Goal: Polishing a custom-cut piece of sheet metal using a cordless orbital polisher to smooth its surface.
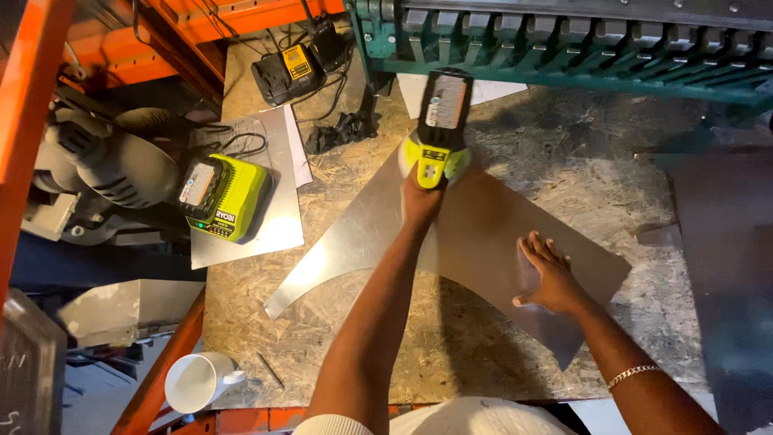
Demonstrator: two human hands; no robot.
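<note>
Sheet metal [475,242], fan-shaped, lay mid-worktop [338,322], pinned flat under the open right hand [547,274] at four o'clock so it couldn't shift, while the left hand [420,197] clenched a yellow-green power tool [439,129] at twelve o'clock.

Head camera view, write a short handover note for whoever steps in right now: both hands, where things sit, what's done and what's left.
Left hand: gripping the yellow-green and black cordless power tool, held upright over the curved, fan-shaped sheet of thin grey metal.
Right hand: flat, palm down, pinning the sheet to the chipboard workbench.
Nearby: yellow-green battery charger on a smaller flat metal sheet at left; white mug at the bench's near-left corner.
Done: sheet laid out and held. No tool marks visible.
Left: cannot tell whether the tool's working end touches the sheet; check first.
</note>
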